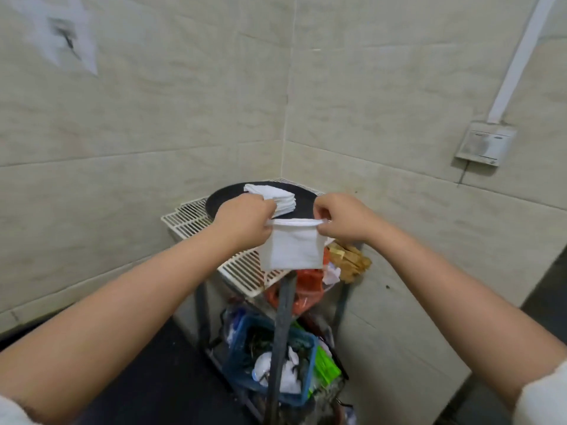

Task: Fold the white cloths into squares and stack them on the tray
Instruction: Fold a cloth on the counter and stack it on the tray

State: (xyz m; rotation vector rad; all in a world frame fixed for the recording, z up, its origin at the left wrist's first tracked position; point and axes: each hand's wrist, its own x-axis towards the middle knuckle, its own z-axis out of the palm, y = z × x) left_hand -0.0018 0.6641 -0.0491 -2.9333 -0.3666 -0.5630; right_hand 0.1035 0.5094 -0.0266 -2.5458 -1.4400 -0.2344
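Note:
A white cloth hangs folded in the air above the rack's near edge. My left hand pinches its top left corner and my right hand pinches its top right corner, so the top edge is stretched between them. Behind the hands a round black tray lies on the white wire rack. A stack of several folded white cloths sits on the tray, partly hidden by my left hand.
The rack stands in a corner of tiled walls. Beneath it sit a blue basket of clutter, red plastic bags and green packaging. Brown wooden pieces lie at the rack's right. A wall socket is mounted on the right.

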